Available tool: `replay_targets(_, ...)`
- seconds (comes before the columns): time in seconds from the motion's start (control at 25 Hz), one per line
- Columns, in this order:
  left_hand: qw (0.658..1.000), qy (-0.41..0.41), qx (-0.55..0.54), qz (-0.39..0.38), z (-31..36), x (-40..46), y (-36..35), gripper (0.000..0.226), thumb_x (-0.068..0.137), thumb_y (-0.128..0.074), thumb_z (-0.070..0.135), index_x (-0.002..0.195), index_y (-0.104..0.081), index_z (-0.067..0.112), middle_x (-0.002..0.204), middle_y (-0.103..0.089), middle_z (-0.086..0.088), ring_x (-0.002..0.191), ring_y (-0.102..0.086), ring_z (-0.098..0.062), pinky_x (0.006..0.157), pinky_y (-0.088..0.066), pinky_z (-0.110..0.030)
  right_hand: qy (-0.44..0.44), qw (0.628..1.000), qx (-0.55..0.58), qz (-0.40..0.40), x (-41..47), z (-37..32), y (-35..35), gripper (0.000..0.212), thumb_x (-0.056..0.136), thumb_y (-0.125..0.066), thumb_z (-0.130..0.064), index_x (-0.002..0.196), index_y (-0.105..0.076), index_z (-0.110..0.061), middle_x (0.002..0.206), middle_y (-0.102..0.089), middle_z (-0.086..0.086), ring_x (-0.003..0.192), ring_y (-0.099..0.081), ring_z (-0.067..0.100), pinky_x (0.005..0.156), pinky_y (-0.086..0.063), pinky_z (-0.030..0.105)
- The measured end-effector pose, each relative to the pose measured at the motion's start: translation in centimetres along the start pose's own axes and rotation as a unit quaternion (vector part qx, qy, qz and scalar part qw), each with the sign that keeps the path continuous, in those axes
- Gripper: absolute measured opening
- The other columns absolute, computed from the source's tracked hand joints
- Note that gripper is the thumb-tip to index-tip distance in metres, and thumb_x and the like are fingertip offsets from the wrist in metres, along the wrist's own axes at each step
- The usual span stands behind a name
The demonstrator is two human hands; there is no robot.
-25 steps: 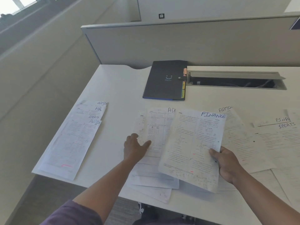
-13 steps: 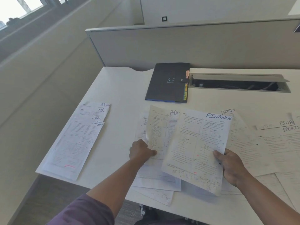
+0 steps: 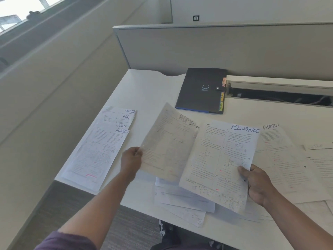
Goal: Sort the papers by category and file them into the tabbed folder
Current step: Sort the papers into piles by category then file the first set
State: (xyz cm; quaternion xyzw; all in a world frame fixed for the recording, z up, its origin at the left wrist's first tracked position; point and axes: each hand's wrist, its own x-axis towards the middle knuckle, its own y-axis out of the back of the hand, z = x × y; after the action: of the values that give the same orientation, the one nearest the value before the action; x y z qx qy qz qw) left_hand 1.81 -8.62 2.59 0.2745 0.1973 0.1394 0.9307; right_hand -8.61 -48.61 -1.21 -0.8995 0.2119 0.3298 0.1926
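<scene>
My left hand [image 3: 131, 160] pinches the left edge of a sheet headed ADMIN [image 3: 169, 143] and holds it tilted above the desk. In my right hand [image 3: 255, 183] is a sheet headed FINANCE [image 3: 221, 163], gripped at its lower right edge and raised over the middle pile. More loose sheets [image 3: 182, 197] lie under both. A fanned stack labelled ADMIN, HR, SPORTS, ADMIN [image 3: 100, 147] lies at the desk's left edge. The dark tabbed folder [image 3: 200, 89] lies closed at the back, coloured tabs on its right side.
Further papers [image 3: 288, 159], one headed ADMIN, spread over the right of the white desk [image 3: 144, 91]. An open cable tray [image 3: 281, 92] sits right of the folder. A grey partition [image 3: 216, 47] closes the back. The desk's left edge drops to the floor.
My left hand went from pressing on the middle pile to pinching the ADMIN sheet and lifting it up and leftward. The FINANCE sheet stays held in my right hand.
</scene>
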Motion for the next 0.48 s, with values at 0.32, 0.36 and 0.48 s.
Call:
replay_targets(0.32,0.979,0.038,0.170,0.110,-7.2,6.9,17.7,0.024,0.099,-0.050,0.004,0.104,-0.074,0.007,0.101,-0.069,-0.015,0.091,-0.059,-0.030,0.079,-0.043,-0.037,-0.002,1.000,-0.014,-0.022,0.8,1.0,-4.2,0.028,0.103,-0.056,-0.002,0.128,-0.068,-0.004,0.123,-0.074,0.015,0.111,-0.069,0.036,0.086,-0.057,0.047)
replay_targets(0.36,0.975,0.039,0.184,0.120,-8.0,7.5,19.3,0.024,0.099,-0.050,0.004,0.105,-0.073,0.006,0.100,-0.069,-0.016,0.091,-0.059,-0.030,0.079,-0.042,-0.037,-0.003,1.000,-0.017,-0.024,1.1,1.2,-5.1,0.027,0.103,-0.056,-0.002,0.127,-0.069,-0.004,0.124,-0.074,0.015,0.112,-0.069,0.036,0.088,-0.056,0.048)
replay_targets(0.48,0.967,0.058,0.216,0.126,-9.6,8.9,22.2,0.024,0.097,-0.050,0.001,0.102,-0.072,0.007,0.098,-0.069,-0.019,0.089,-0.058,-0.032,0.077,-0.041,-0.037,-0.007,0.999,-0.027,-0.029,1.8,1.7,-7.5,0.024,0.103,-0.056,-0.003,0.121,-0.071,-0.007,0.124,-0.074,0.015,0.114,-0.068,0.038,0.092,-0.055,0.050)
